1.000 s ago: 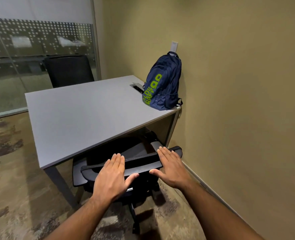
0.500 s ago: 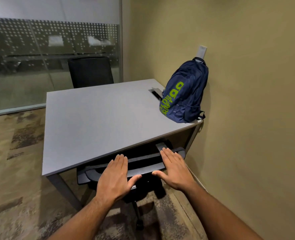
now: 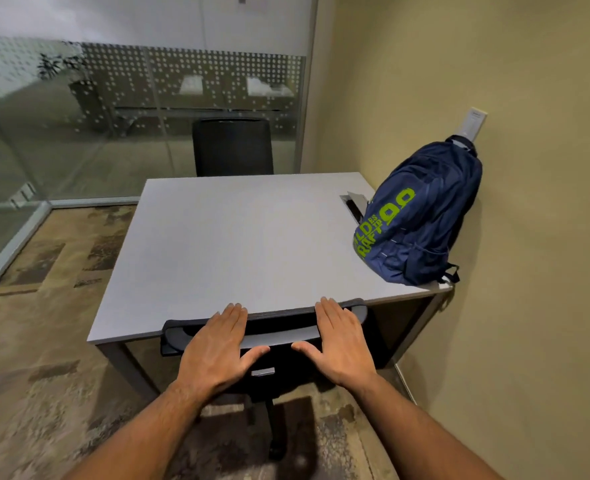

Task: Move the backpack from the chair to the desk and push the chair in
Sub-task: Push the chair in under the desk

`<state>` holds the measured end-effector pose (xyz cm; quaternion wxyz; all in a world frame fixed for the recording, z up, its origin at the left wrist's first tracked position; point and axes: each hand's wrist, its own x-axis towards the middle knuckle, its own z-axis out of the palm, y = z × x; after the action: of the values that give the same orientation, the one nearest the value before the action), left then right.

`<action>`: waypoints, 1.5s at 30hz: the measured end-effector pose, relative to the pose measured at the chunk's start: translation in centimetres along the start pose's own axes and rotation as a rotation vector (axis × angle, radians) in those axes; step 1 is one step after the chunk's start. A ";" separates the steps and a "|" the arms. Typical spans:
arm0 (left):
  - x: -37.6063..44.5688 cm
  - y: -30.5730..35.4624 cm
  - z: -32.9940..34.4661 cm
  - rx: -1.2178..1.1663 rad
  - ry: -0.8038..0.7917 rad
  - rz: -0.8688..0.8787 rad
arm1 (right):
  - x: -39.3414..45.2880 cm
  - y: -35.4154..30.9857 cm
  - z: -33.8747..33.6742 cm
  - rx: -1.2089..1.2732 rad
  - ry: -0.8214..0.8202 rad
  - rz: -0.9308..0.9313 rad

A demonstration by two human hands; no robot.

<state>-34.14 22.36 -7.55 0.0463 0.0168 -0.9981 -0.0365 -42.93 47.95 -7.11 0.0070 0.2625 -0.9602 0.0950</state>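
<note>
Olive walls [image 3: 460,64] meet a dotted glass partition [image 3: 131,98] at the far corner of a small office, with patchy brown carpet [image 3: 44,358] underfoot. Against the right-hand wall stands the grey bench [image 3: 234,244], its top bare apart from a cable hatch [image 3: 354,202] and the backpack [image 3: 421,216]. The navy backpack, lettered in lime green, sits upright on the near right corner of the bench, leaning back against the wall just below a white wall plate [image 3: 475,123]. A second dark chair [image 3: 233,147] stands at the far side of the bench.

At the near edge, the black chair [image 3: 276,362] is tucked under the bench so that the top of its backrest lies just at the bench edge. Both hands lie flat and open on that backrest, gripping nothing: the left hand [image 3: 217,351] towards its left end, the right hand [image 3: 342,344] towards its right, fingers together and pointing forward, thumbs spread inward towards each other. The fingertips of both reach the bench edge.
</note>
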 end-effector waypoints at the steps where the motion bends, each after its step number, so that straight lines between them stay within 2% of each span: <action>1: 0.5 0.2 0.1 0.010 0.000 -0.009 | 0.6 0.5 -0.2 0.001 -0.007 -0.011; 10: 4.0 0.8 0.3 0.004 0.025 -0.088 | 4.5 2.9 -0.6 0.027 -0.037 -0.068; 20: 4.8 -0.1 -0.4 0.063 0.070 -0.048 | 6.1 2.9 0.6 0.050 -0.002 -0.136; 28: 5.1 -0.2 -0.6 0.098 0.088 -0.035 | 9.4 4.2 -0.6 -0.021 -0.135 -0.329; 36: 5.1 -0.3 -1.1 0.112 0.090 -0.031 | 9.2 3.8 -0.1 -0.019 -0.018 -0.325; 45: 4.8 0.0 -1.0 0.058 0.038 -0.038 | 8.5 3.6 0.0 -0.041 -0.014 -0.295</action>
<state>-38.78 22.08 -6.12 0.0638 0.0377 -0.9972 -0.0079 -52.07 46.73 -7.17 0.0195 0.4013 -0.9129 0.0717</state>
